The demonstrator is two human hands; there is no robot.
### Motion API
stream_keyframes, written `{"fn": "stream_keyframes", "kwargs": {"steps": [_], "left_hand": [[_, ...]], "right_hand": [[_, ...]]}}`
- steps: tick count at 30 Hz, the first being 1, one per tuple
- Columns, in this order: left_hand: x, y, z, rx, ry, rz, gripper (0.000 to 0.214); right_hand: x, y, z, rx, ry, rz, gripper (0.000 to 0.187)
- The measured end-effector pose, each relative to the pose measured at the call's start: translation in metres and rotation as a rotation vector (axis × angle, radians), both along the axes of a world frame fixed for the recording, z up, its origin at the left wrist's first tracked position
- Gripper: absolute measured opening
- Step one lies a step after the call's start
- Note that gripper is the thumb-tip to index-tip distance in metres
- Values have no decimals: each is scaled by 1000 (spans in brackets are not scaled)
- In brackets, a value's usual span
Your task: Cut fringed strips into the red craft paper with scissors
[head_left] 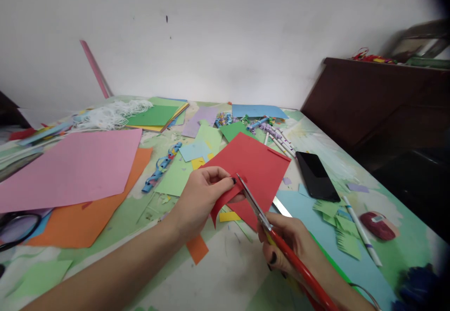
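Note:
My left hand [211, 191] pinches a narrow red paper strip [221, 203], whose lower end curls down toward me. In my right hand [286, 238] is a pair of scissors [258, 210] with red handles, pointing up and left. Their blade tips lie at the strip, close beside my left thumb. Behind both hands lies a larger red sheet [255, 156] with a narrow raised or folded piece along its upper right edge. A small yellow paper piece [229, 216] and an orange one [197, 249] sit beneath my left hand.
A black phone [317, 176] lies at right, near fringed green paper pieces [339, 226] and a white marker [362, 231]. Pink paper [80, 168] over orange paper [116, 198] covers the left side. White string [114, 113] is heaped at the back. A dark cabinet [379, 100] borders the right.

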State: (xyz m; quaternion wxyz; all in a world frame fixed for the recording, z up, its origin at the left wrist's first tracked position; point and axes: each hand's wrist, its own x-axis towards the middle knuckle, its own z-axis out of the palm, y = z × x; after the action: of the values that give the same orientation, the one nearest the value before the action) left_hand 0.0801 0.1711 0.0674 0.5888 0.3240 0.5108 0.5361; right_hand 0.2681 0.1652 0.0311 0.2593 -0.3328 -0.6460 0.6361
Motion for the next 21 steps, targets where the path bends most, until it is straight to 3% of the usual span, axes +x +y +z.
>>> {"fn": "stream_keyframes", "kwargs": {"steps": [21], "left_hand": [[-1, -1, 1, -25, 0, 10, 15]], "right_hand": [[3, 1, -10, 23, -137, -63, 45]]}}
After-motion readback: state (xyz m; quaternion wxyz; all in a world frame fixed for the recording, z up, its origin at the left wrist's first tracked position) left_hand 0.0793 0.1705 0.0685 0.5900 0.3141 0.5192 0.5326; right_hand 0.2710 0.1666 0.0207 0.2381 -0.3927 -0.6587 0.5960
